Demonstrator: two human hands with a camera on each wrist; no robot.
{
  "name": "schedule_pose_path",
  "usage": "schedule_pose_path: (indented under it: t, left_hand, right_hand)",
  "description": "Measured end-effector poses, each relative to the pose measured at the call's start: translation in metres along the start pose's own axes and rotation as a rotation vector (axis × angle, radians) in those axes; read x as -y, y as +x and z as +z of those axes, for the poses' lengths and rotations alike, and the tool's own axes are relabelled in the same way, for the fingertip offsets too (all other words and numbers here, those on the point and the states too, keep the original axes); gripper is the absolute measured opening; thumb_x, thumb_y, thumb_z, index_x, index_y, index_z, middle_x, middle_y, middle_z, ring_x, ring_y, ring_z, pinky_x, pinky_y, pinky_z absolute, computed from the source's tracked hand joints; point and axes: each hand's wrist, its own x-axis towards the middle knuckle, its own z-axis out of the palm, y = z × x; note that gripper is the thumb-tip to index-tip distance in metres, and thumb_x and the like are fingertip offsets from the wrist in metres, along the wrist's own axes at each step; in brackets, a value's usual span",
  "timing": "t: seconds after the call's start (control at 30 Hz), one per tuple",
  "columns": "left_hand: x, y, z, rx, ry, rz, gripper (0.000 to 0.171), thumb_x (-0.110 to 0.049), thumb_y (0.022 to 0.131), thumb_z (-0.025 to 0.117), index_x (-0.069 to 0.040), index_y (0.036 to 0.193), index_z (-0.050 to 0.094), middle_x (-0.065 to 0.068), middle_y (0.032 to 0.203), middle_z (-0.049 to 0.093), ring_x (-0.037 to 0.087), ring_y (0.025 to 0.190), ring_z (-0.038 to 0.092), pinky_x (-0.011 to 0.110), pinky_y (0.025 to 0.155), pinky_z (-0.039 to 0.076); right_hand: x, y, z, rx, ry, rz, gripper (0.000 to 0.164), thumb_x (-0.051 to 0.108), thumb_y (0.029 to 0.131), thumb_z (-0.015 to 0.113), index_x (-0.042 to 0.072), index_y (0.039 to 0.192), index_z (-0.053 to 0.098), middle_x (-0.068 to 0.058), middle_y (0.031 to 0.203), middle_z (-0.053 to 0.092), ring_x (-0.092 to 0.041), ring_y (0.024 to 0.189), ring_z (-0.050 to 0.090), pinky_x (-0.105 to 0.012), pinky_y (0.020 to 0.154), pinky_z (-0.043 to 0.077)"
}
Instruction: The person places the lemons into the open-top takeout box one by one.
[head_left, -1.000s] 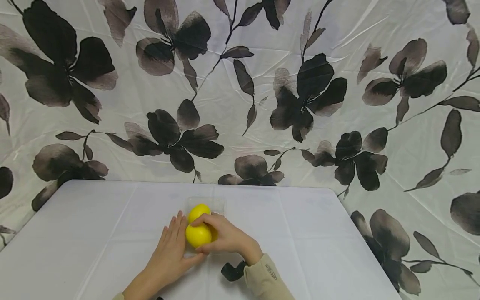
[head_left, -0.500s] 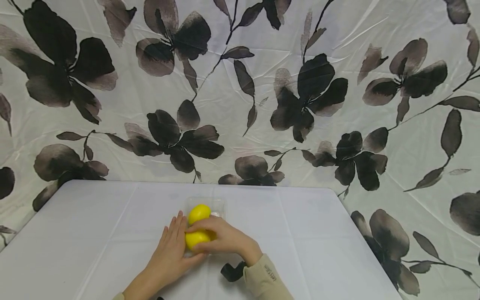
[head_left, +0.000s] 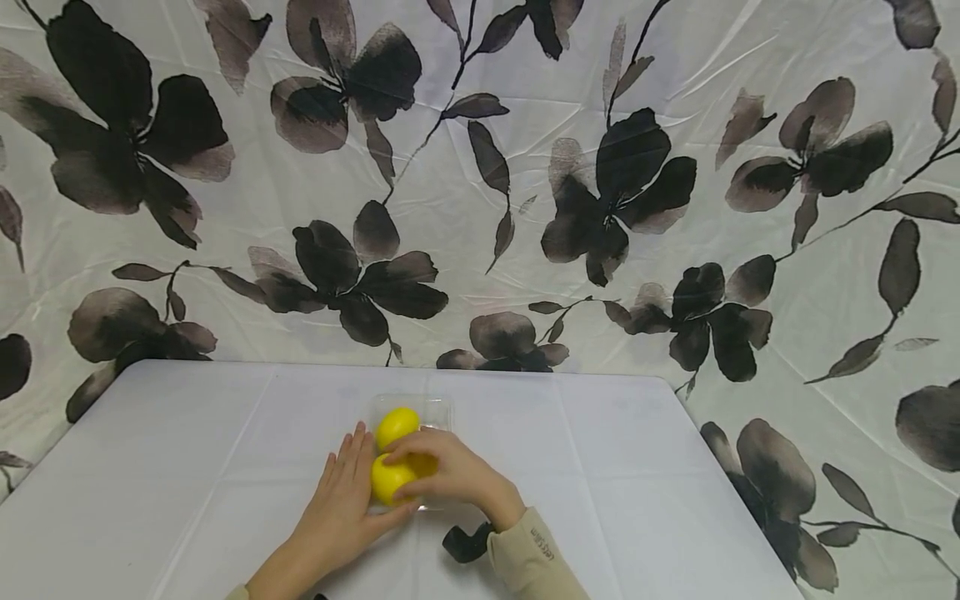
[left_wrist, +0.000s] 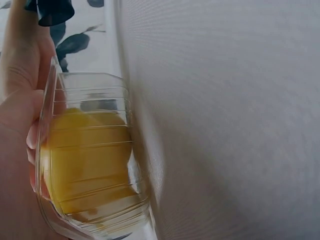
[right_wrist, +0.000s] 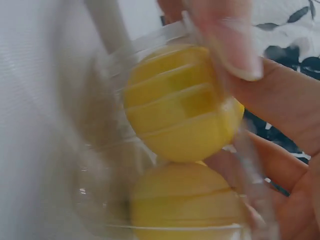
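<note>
Two smooth yellow lemons lie in a clear plastic box (head_left: pixel 441 405) on the white table. My right hand (head_left: pixel 457 473) reaches over the box from the right, thumb and fingers curled round the near lemon (head_left: pixel 388 482). Just beyond those fingers is the far lemon (head_left: pixel 397 427). Darker yellow shows beneath the right hand, partly hidden. Along the box's left side rests my left hand (head_left: pixel 337 500), its fingers straight and the thumb across the near edge. The left wrist view shows yellow through the ribbed box wall (left_wrist: pixel 92 87); in the right wrist view, two lemons sit side by side.
A white cloth covers the table (head_left: pixel 585 500), whose far edge meets a curtain (head_left: pixel 487 208) with dark flowers. A black wrist device (head_left: pixel 467 543) hangs under the right sleeve (head_left: pixel 532 554).
The near lemon has shifted slightly toward me under the right hand, whose fingers have changed position on it. The left hand has stayed in place.
</note>
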Motion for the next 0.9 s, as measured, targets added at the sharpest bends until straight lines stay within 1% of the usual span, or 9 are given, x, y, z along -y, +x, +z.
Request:
schedule_pose_path:
  t: [0.07,0.17,0.23,0.3,0.53,0.77,0.9]
  left_hand:
    - [-0.0002,0.0003,-0.0001,-0.001,0.002,0.002,0.113,-0.071,0.081,0.064,0.010,0.150,0.026,0.030,0.159,0.017,0.048,0.146,0.016,0.067,0.113,0.018]
    - [-0.0012,0.0018,-0.0006,0.014,-0.002,-0.008,0.114,-0.073,0.081,0.062,0.010,0.150,0.026,0.029,0.160,0.016,0.047,0.146,0.015,0.067,0.114,0.017]
    - [-0.0018,0.0027,-0.0010,0.028,-0.006,-0.016,0.114,-0.074,0.081,0.060,0.010,0.151,0.026,0.028,0.161,0.015,0.046,0.147,0.015,0.067,0.114,0.016]
    - [-0.0024,0.0031,-0.0015,0.034,-0.007,-0.022,0.115,-0.075,0.081,0.059,0.010,0.151,0.026,0.028,0.161,0.015,0.046,0.147,0.014,0.067,0.114,0.016]
    - [-0.0027,0.0029,-0.0022,0.020,-0.005,-0.013,0.114,-0.073,0.082,0.062,0.011,0.150,0.025,0.029,0.160,0.015,0.047,0.146,0.015,0.067,0.113,0.018]
    - [-0.0049,0.0052,-0.0029,0.046,-0.033,-0.034,0.115,-0.074,0.082,0.060,0.010,0.152,0.023,0.028,0.161,0.013,0.047,0.147,0.013,0.068,0.113,0.016]
    - [-0.0059,0.0074,-0.0026,0.049,-0.028,-0.041,0.115,-0.074,0.082,0.060,0.010,0.152,0.023,0.027,0.161,0.013,0.046,0.147,0.014,0.068,0.113,0.016]
  right_hand:
    - [0.0011,0.0005,0.0002,0.007,-0.029,0.012,0.035,0.016,0.081,0.083,0.010,0.114,0.074,-0.001,0.125,0.068,-0.009,0.123,0.056,-0.040,0.117,0.028]
    - [0.0014,0.0004,0.0000,0.029,-0.076,0.002,0.028,0.016,0.087,0.077,0.009,0.114,0.075,-0.002,0.126,0.068,-0.010,0.125,0.055,-0.046,0.118,0.026]
    - [0.0007,-0.0001,-0.0006,0.038,-0.081,-0.001,0.025,0.016,0.090,0.073,0.010,0.115,0.075,-0.002,0.127,0.067,-0.011,0.126,0.054,-0.047,0.118,0.025]
    - [-0.0001,-0.0002,-0.0014,0.041,-0.077,-0.005,0.023,0.015,0.092,0.071,0.010,0.115,0.075,-0.002,0.128,0.067,-0.011,0.127,0.053,-0.047,0.119,0.025]
    - [0.0008,0.0005,-0.0040,0.056,-0.044,0.023,0.022,0.015,0.090,0.073,0.011,0.112,0.075,-0.001,0.130,0.066,-0.010,0.129,0.050,-0.045,0.120,0.021]
    - [-0.0002,0.0002,-0.0055,0.066,-0.038,0.020,0.024,0.013,0.091,0.072,0.012,0.114,0.076,-0.001,0.131,0.065,-0.009,0.129,0.051,-0.045,0.120,0.020]
    - [-0.0038,0.0012,-0.0064,0.066,-0.013,0.012,0.023,0.013,0.092,0.070,0.011,0.115,0.076,-0.002,0.130,0.066,-0.010,0.129,0.051,-0.046,0.120,0.019]
